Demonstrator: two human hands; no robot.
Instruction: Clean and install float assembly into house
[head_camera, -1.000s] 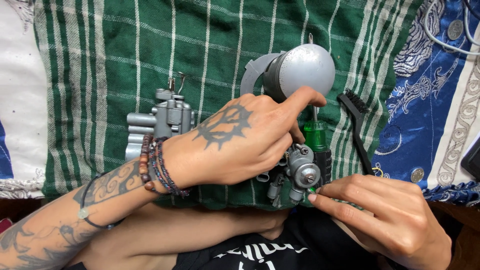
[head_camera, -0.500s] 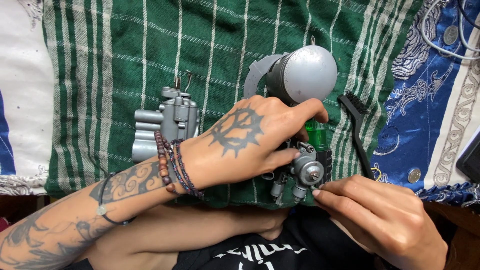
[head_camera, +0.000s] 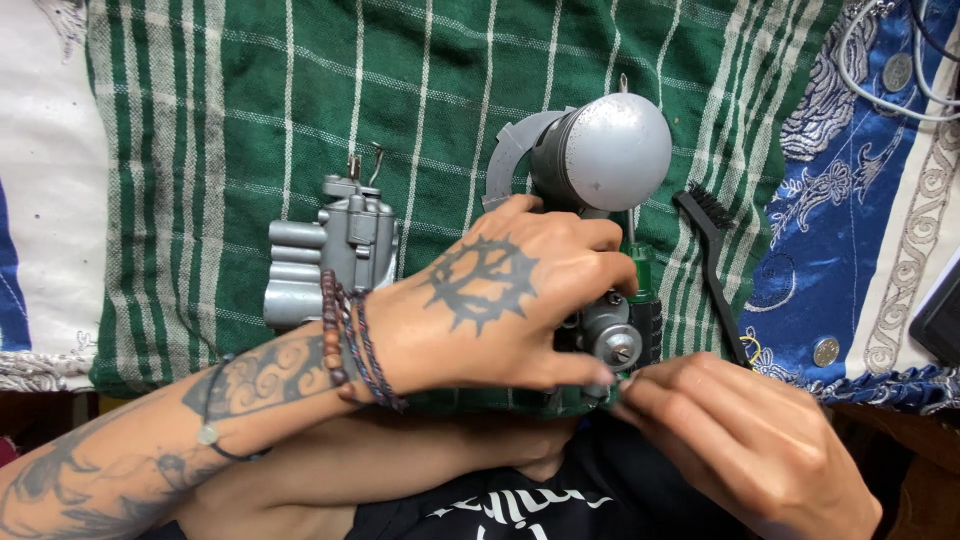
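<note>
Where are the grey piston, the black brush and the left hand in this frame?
grey piston (head_camera: 612, 150): head view, on its rounded crown.
black brush (head_camera: 712, 240): head view, on the handle just below the bristles.
left hand (head_camera: 490, 300): head view, on the tattooed back of the hand.

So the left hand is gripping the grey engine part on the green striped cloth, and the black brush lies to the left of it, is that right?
Not quite: in the head view the black brush lies to the right of the grey engine part, not left. The left hand does grip it on the green striped cloth.
</note>
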